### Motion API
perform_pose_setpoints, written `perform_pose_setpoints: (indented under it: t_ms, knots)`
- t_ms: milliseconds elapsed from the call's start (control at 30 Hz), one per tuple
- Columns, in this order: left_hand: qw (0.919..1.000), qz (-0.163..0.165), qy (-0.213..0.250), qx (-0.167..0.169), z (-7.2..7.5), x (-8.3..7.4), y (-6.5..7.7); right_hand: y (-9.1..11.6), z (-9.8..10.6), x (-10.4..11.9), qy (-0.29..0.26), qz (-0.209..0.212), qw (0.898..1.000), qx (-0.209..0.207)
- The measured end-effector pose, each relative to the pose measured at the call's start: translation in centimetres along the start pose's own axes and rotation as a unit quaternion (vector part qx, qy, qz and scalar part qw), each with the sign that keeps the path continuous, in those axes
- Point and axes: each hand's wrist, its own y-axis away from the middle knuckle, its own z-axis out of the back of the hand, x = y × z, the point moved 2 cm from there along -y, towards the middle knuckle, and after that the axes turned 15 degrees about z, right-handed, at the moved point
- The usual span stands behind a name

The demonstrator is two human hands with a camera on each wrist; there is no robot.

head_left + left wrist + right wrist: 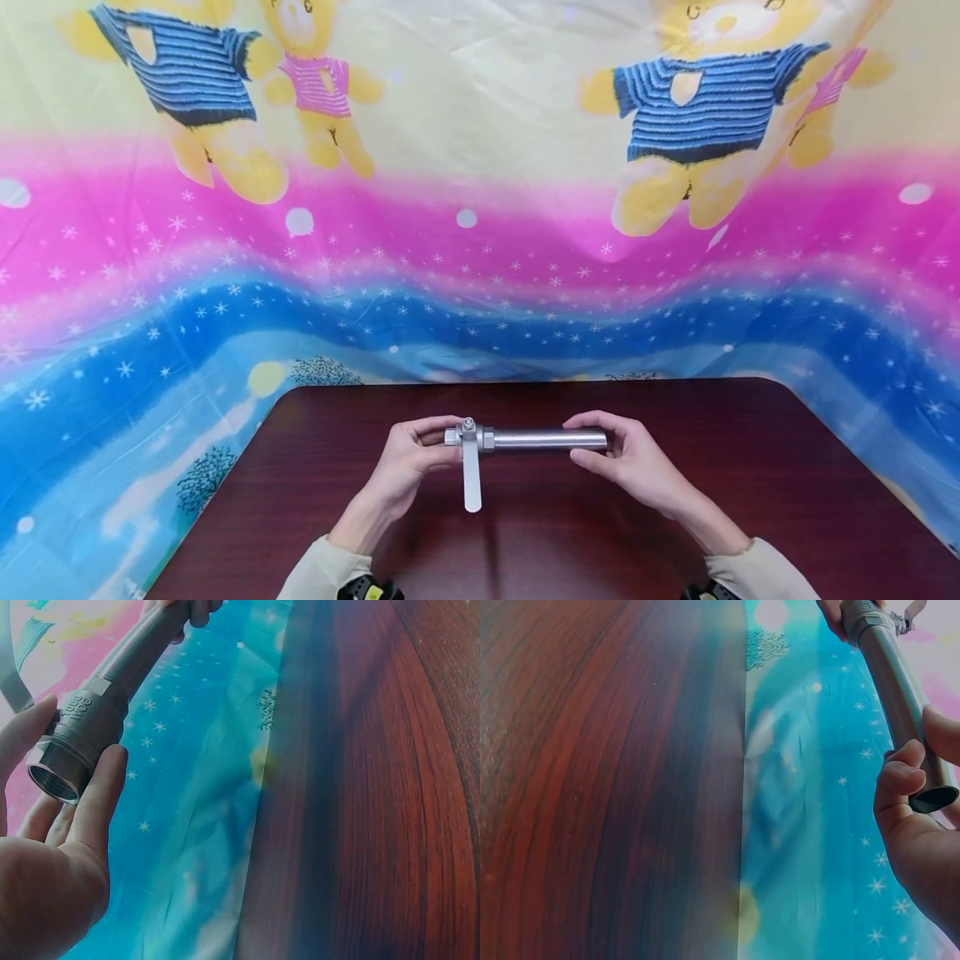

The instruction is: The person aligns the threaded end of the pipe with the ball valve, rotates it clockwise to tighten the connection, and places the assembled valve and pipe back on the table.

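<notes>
A metal ball valve (469, 436) with a long flat lever handle (472, 483) is joined to a smooth steel pipe (543, 439). The two are held level above the table. My left hand (401, 467) grips the valve body between thumb and fingers at its left end. In the left wrist view the threaded open end of the valve (58, 780) faces the camera, and raised lettering shows on its body. My right hand (637, 462) holds the free end of the pipe, thumb on the near side. The pipe's hollow end (934, 799) shows in the right wrist view.
Below the hands lies a dark red wood-grain table (525, 533) with rounded far corners. A colourful cloth (480, 250) printed with bears and snowflakes hangs behind and beside it. Each wrist wears a black strap (369, 588) below a light sleeve.
</notes>
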Motion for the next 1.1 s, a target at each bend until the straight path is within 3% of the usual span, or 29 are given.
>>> perform_pose_setpoints:
  t_ms: [133, 333, 533, 767, 967, 1100]
  knots:
    - [1.0000, -0.003, 0.000, 0.001, 0.03, -0.07, 0.01, -0.03, 0.03, -0.03, 0.014, -0.032, 0.999, -0.002]
    - [1.0000, -0.001, 0.001, 0.000, 0.00, -0.07, 0.03, 0.00, -0.05, -0.04, -0.011, 0.025, 1.000, 0.005]
    - [1.0000, -0.001, 0.002, -0.001, 0.04, 0.04, 0.12, 0.06, -0.02, 0.25, 0.015, -0.033, 0.999, 0.006]
    - [1.0000, 0.000, -0.001, 0.000, 0.01, 0.15, 0.04, 0.11, -0.15, 0.12, -0.013, 0.036, 0.999, 0.009]
    - [1.0000, -0.001, -0.002, -0.005, 0.01, 0.17, 0.17, 0.09, -0.14, 0.28, 0.013, -0.025, 1.000, 0.009]
    - [1.0000, -0.005, -0.002, -0.002, 0.01, 0.14, 0.20, 0.07, -0.22, 0.38, 0.002, -0.014, 1.000, 0.010]
